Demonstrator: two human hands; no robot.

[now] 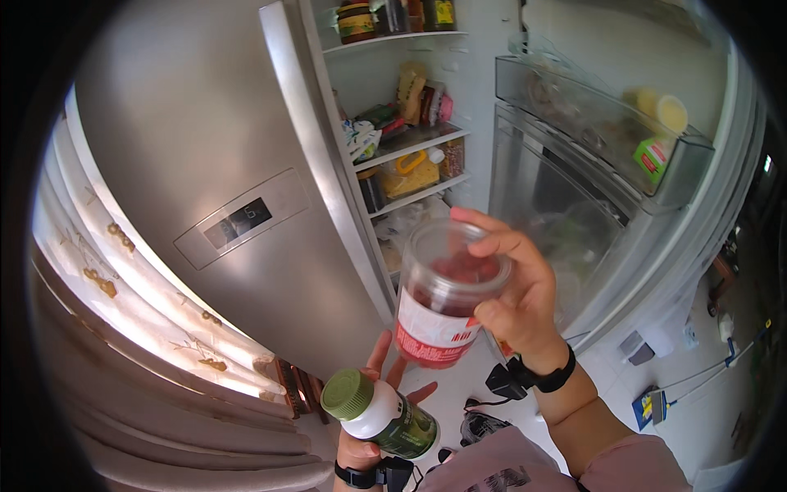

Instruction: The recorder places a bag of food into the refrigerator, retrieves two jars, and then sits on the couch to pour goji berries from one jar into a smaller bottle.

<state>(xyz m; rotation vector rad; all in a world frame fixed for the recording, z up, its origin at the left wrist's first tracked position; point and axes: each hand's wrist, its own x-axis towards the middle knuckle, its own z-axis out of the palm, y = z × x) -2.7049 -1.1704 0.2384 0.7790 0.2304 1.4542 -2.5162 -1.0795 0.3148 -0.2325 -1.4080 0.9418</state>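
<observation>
My right hand [516, 295] grips a clear plastic jar [443, 320] with red contents and a white-and-red label, raised in front of the open refrigerator [205, 131]. Below it, my left hand [365, 435] holds a white supplement bottle [381, 414] with a green cap and dark green label, tilted, with several fingers spread behind it. Inside, the refrigerator shelves [410, 139] carry jars, packets and a yellow-handled container [414, 172].
The open door [717, 115] on the right has a bin [607, 123] with small items. Curtains [139, 312] hang at the left. A broom and blue dustpan [643, 410] are on the tiled floor at the right.
</observation>
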